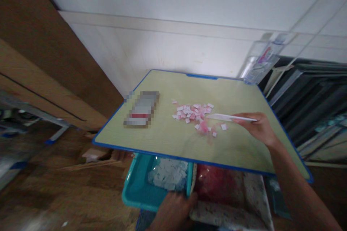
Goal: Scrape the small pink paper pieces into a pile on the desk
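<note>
My right hand (256,126) is closed around a long thin white strip (230,117), its kind unclear. The strip's far end points left, at the edge of a heap of small white and pink paper-like squares (187,112) on the pale table (151,137). Some pink bits (203,127) and a few loose squares lie just below that end. Lower down, my left hand (176,205) is blurred, its fingers curled at the near edge of a teal basin (132,184), close to a stained whitish tray (225,207). What those fingers grip is hidden.
A pixelated flat object (143,110) lies at the table's left. Clear plastic bottles (260,63) stand at the back right corner. Pale pieces (169,173) sit in the basin, reddish material (214,182) in the tray. Dark stacked panels (314,104) lean at the right.
</note>
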`<state>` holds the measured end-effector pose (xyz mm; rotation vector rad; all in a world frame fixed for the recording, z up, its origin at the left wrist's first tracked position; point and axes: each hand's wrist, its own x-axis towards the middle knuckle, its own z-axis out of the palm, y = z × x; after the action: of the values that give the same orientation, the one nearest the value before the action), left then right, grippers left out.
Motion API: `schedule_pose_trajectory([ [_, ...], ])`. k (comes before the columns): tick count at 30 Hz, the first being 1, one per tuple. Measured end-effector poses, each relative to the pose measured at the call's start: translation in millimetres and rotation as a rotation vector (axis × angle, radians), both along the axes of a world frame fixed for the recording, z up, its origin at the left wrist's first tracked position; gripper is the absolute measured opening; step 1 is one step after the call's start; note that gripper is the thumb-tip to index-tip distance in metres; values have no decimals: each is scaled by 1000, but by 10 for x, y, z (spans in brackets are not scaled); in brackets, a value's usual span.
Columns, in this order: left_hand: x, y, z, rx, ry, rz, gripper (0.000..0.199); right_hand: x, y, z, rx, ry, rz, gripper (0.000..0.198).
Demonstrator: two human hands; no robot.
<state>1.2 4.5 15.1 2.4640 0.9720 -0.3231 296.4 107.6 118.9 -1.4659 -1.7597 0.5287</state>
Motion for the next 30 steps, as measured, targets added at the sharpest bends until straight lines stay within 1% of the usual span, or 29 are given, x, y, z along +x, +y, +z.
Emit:
schedule_pose_trajectory([
  [3, 4, -3, 8, -12, 26, 7, 25, -51, -101, 42, -3, -33, 23, 21],
  [6, 6, -8, 15, -8, 32, -2, 24, -45, -198, 42, -72, -84, 1, 23],
  [8, 6, -8, 27, -10, 21, -8, 22, -9, -240, 24, -105, -90, -44, 25],
  [10, 5, -5, 37, -17, 19, -15, 20, 13, -253, 6, -74, -63, -110, 25],
  [12, 4, -2, 39, -19, 25, -27, 21, -20, -235, 5, -16, -22, -130, 23],
  [13, 3, -1, 36, -16, 29, -32, 21, -67, -215, 12, 7, 0, -105, 21],
  [15, 5, -2, 24, -7, 31, -34, 22, -222, -157, 34, 34, 38, -2, 18],
  [17, 6, -5, 9, 3, 30, -27, 23, -431, -82, 51, 46, 53, 105, 16],
  [18, 6, -7, 3, 3, 30, -24, 23, -543, -41, 50, 76, 71, 145, 16],
  [19, 5, -8, -2, 2, 32, -22, 23, -651, -2, 42, 80, 84, 163, 15],
  [23, -4, -9, -4, -3, 33, -33, 24, -970, 105, -53, 36, 116, 119, 19],
  [26, -9, -4, 3, 2, 40, -39, 24, -1042, 114, -129, 17, 54, 175, 20],
  [30, -2, 3, 11, -1, 33, -45, 24, -931, 68, -153, -7, 44, 269, 15],
])
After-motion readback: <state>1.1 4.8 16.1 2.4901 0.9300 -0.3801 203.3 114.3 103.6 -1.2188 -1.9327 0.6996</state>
